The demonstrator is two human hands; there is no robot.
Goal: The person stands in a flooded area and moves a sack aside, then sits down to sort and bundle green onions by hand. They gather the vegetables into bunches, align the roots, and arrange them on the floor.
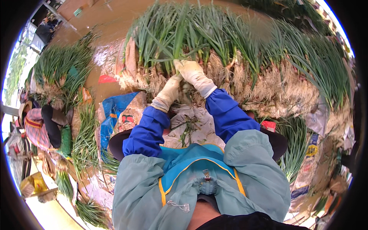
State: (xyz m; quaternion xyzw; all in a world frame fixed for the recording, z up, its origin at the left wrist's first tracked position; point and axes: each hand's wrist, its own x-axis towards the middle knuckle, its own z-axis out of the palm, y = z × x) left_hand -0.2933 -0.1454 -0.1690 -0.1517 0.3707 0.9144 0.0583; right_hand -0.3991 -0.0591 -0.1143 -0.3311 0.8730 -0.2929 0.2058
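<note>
My right hand, in a cream work glove, is closed at the stalks of some green onions whose leaves point away from me. Just below and to the left, my left hand, gloved alike, touches it, its fingers closed near the pale roots. What the left fingers pinch is mostly hidden, but it lies at the same stalks. A long row of rooted green onions spreads behind both hands, with shaggy, dirt-coloured roots facing me.
Loose leaf scraps lie on a pale sheet between my knees. A blue-and-white sack is at left. More green onions are piled far left; others lie at right. A person in a plaid shirt sits at left.
</note>
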